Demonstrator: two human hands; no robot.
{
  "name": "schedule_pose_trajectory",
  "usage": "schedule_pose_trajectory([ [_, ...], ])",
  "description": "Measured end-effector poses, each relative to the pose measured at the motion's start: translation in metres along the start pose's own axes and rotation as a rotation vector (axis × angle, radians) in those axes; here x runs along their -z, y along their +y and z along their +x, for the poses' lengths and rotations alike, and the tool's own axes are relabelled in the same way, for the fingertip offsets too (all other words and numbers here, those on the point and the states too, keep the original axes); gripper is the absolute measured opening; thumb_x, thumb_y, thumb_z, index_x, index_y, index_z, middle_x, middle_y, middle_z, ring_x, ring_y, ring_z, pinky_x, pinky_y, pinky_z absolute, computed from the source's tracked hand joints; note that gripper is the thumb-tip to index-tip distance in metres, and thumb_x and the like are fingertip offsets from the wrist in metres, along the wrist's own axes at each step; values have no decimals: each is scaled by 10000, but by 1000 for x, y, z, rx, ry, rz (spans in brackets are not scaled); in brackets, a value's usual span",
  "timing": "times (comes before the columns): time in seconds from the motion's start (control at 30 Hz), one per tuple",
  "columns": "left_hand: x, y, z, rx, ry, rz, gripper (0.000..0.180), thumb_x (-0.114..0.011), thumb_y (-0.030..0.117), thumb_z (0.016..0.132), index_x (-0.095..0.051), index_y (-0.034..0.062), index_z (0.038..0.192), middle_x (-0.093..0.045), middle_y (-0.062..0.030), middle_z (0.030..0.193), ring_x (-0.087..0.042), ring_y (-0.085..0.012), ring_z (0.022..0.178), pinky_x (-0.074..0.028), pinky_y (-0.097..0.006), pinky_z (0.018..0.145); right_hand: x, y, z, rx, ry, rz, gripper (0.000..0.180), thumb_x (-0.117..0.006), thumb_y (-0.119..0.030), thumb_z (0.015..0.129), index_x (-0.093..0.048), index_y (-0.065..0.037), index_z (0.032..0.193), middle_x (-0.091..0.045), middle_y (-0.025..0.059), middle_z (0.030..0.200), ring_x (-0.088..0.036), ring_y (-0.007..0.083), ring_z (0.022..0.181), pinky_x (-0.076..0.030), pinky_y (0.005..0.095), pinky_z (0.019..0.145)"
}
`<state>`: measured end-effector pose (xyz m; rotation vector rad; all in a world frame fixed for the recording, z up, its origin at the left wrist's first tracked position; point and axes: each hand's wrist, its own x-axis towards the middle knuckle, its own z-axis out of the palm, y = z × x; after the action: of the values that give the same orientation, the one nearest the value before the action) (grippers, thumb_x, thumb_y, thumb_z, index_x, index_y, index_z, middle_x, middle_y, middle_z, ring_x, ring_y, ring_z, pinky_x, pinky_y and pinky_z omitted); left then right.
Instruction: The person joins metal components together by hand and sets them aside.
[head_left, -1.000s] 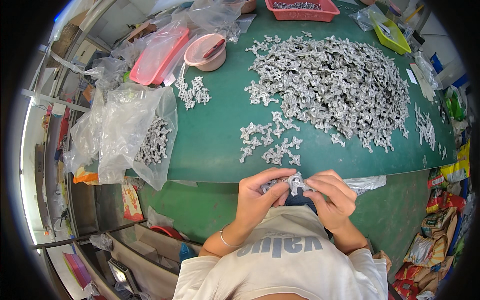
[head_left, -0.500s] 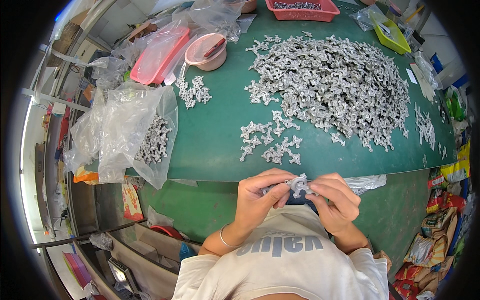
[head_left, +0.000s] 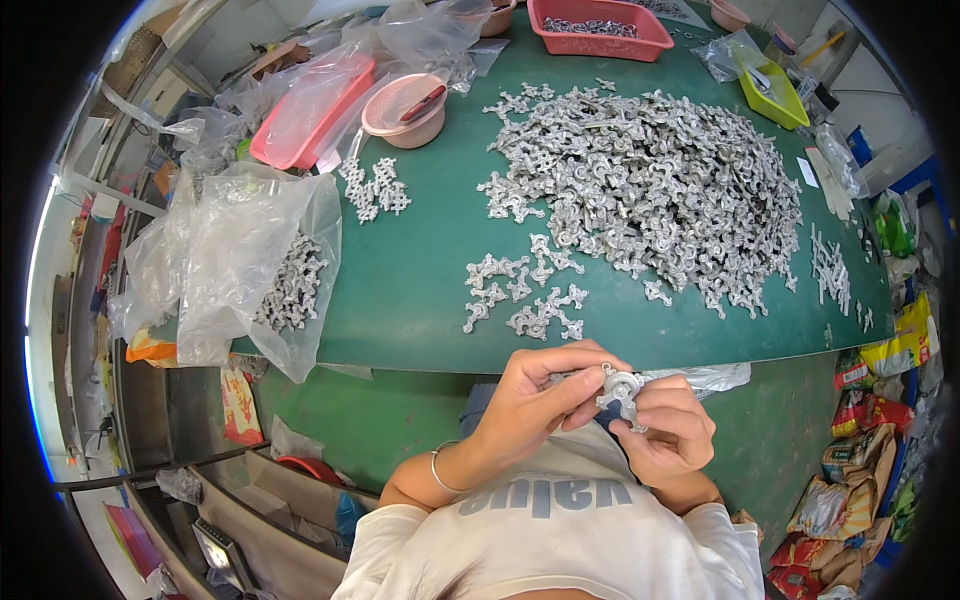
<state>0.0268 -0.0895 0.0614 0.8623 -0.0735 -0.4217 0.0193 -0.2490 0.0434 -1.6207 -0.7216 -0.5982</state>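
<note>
So both hands are pinched onto 1 small metal casting [head_left: 620, 388], held in the air just in front of the near edge of the green table [head_left: 420, 290], close to the person's chest. The left hand [head_left: 535, 400] has thumb and fingers closed on the left side of the part, and the right hand [head_left: 668, 432] is curled shut around its right and lower side. The part sits right between the 2 sets of fingertips, so neither hand is really nearer. Its long axis looks tilted, running from upper left down toward the right hand, but it's tiny, so I can't tell for sure.

Going outward: a small cluster of the same castings [head_left: 525, 295] lies on the table just beyond the hands, and the big pile [head_left: 650, 190] sits farther off, to the far right. To the left there's a clear plastic bag [head_left: 250, 270] with more castings inside.
</note>
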Motion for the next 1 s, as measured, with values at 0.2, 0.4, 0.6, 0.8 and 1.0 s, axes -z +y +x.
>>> schedule_pose_trajectory([
  [0.2,-4,0,6,32,-55,-60,199,-464,75,867,-577,-54,968,-500,-41,803,-384,-60,521,-264,-192,435,-2,1,-2,20,42,-8,373,-758,51,549,-521,-4,832,-560,114,752,-530,212,605,-423,288,513],
  [0.4,-7,-1,7,35,-49,-81,201,-463,76,862,-568,-65,959,-486,-41,782,-363,-51,522,-246,-191,437,-1,1,-2,15,43,-32,374,-745,63,557,-510,-12,839,-554,112,739,-527,209,606,-422,286,516],
  [0.6,-8,0,6,34,-27,-67,203,-462,78,858,-563,-74,945,-480,-44,775,-349,-43,523,-235,-187,443,-3,0,-4,-11,73,-5,357,-717,85,570,-507,-14,841,-555,122,731,-535,213,615,-435,289,534],
  [0.8,-7,0,6,48,-25,-66,201,-462,79,857,-564,-69,946,-486,-40,774,-341,-39,513,-230,-185,436,-2,1,-3,-8,76,1,353,-711,86,577,-505,-14,845,-560,129,730,-540,215,617,-440,294,541],
  [1.0,-10,1,6,71,-29,-76,201,-461,84,858,-562,-64,950,-490,-36,769,-338,-35,510,-229,-185,431,-2,3,-9,-11,118,60,343,-703,82,588,-500,-9,848,-556,132,742,-532,213,623,-434,298,545],
])
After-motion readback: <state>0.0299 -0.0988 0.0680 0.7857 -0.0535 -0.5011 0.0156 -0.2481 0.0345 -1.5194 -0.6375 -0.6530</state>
